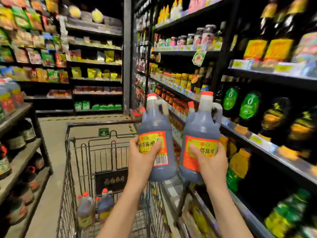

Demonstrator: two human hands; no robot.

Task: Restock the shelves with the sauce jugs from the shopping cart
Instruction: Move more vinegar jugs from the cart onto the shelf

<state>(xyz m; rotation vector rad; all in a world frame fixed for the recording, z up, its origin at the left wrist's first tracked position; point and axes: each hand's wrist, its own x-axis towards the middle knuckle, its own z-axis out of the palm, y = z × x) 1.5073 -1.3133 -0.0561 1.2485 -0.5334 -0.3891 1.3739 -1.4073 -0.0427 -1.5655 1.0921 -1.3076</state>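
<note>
Underfoot, a beige shop floor (51,152) runs up an aisle between dark shelving, and a wire shopping cart (82,169) stands straight ahead on it. Low in the cart sit 2 more sauce jugs (96,206) with red caps, side by side; blur makes their labels unreadable. To the right, a shelf unit (257,145) carries rows of dark bottles with green and yellow labels, though the near ones are smeared by motion. Further off, the back wall (96,66) holds racks of bright packets.

Both held jugs are translucent plastic filled with dark liquid, each with a red cap, a moulded handle at the neck and a red-and-yellow label. They stand upright, raised above the cart's right edge, close together beside the right shelf.

Wrapped round the lower body of the left jug (155,134) is the left hand (142,158), thumb across the label and fingers behind. Likewise the right hand (211,162) grasps the right jug (202,133) from below and behind, thumb on the label. Both forearms reach up from the bottom edge.
</note>
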